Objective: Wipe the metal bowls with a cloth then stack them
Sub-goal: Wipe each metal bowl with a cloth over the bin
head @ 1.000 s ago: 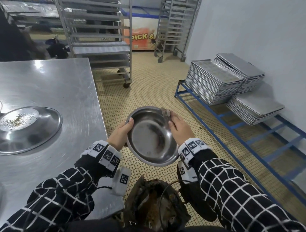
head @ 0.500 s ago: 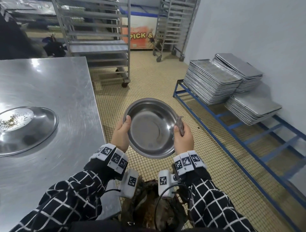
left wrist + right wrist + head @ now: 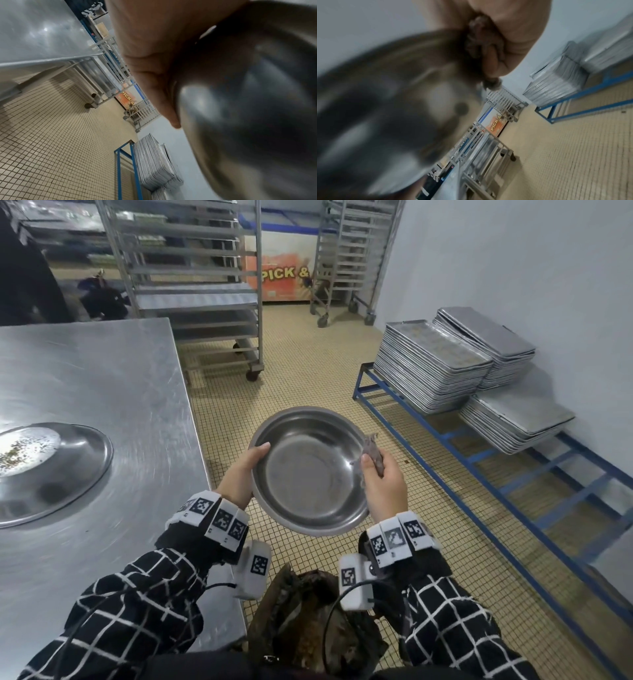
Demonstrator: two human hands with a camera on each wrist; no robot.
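Both hands held a metal bowl (image 3: 310, 470) in the air above the tiled floor (image 3: 308, 371), right of the tabletop (image 3: 96, 378). The left hand (image 3: 239, 479) gripped its left rim, thumb hooked over the edge. The right hand (image 3: 383, 486) held the right rim, its fingers (image 3: 491, 59) closed on a dark cloth (image 3: 373, 455). Farther off, on the tabletop, lay a wide metal dish (image 3: 68, 470); stacked trays (image 3: 431, 364) sat on a blue rack (image 3: 479, 460).

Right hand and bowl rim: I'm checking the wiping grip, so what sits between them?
A bunched dark cloth, pinched by the right hand against the bowl rim; head view shows it.
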